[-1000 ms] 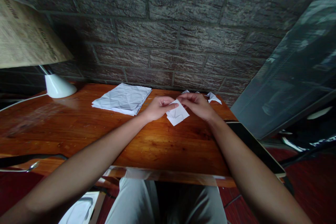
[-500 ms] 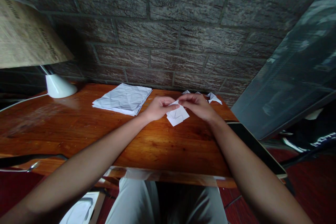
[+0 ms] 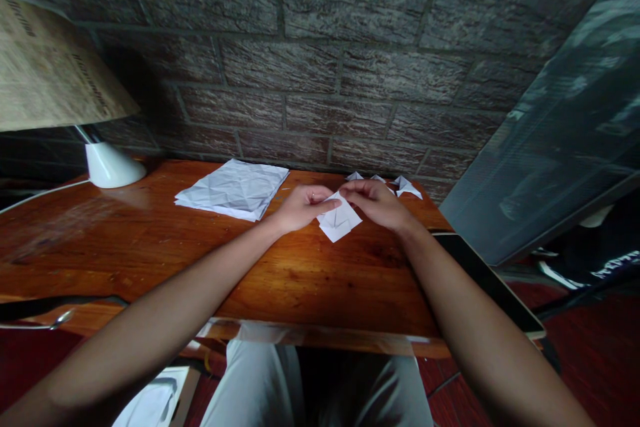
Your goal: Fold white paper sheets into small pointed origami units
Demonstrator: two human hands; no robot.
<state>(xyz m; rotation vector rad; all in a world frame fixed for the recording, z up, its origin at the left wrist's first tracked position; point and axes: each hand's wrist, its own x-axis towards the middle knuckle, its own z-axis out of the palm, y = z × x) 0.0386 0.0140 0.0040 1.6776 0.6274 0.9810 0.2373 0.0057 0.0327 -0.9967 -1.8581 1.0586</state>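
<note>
A small folded white paper point(image 3: 340, 221) is held just above the wooden table point(image 3: 310, 280), its layered lower corner pointing toward me. My left hand point(image 3: 306, 205) pinches its upper left edge, thumb lying on top. At the upper right corner, the thumb and fingers of my right hand point(image 3: 377, 201) are closed on the same paper. Behind my right hand stand a few folded white paper pieces point(image 3: 408, 187), some of them partly hidden. To the left lies a stack of creased white paper sheets point(image 3: 234, 188).
A lamp with a printed shade point(image 3: 60, 67) and white base point(image 3: 113, 165) stands at the left. The brick wall point(image 3: 310, 67) closes off the table's back. A dark flat panel point(image 3: 483, 277) lies by the right edge. An open box point(image 3: 185, 393) sits below, left of my legs.
The folded paper has tilted slightly, its lower corner shifting a little right and down. Both hands keep their hold and barely move.
</note>
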